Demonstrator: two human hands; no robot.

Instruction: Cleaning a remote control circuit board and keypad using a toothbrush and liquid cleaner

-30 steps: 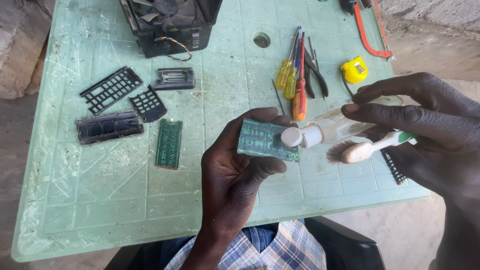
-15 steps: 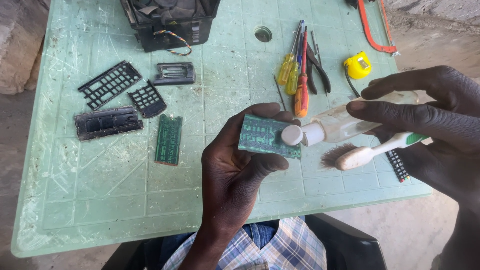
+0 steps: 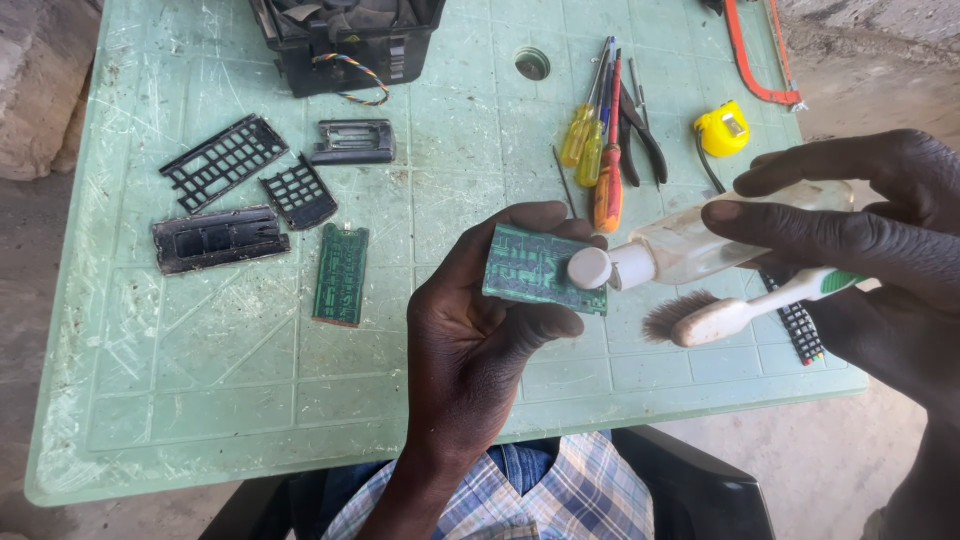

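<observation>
Green and scuffed, the bench (image 3: 200,380) carries loose black parts at its left: a grille (image 3: 223,162), a smaller keypad frame (image 3: 298,193), a long cover (image 3: 219,238) and a spare board (image 3: 341,274) lying flat beside them. They sit well apart from the hands, so a stray drip would hardly reach them.

Nearer the middle, the left hand (image 3: 470,340) has its grip closed around a green board (image 3: 543,268), thumb below and fingers behind, holding it tilted above the bench. The hold is on the edges only; if liquid runs across, the board could turn slick and slide out.

On the right, the right hand (image 3: 880,270) is wrapped around two things at once: a clear bottle (image 3: 690,245), its white cap (image 3: 589,268) touching the board, and a toothbrush (image 3: 740,312) tucked under it. That doubled hold looks awkward to me. Squeeze too hard and the board floods; loosen, and the toothbrush may drop among the screwdrivers (image 3: 598,150) and pliers (image 3: 640,135).
</observation>
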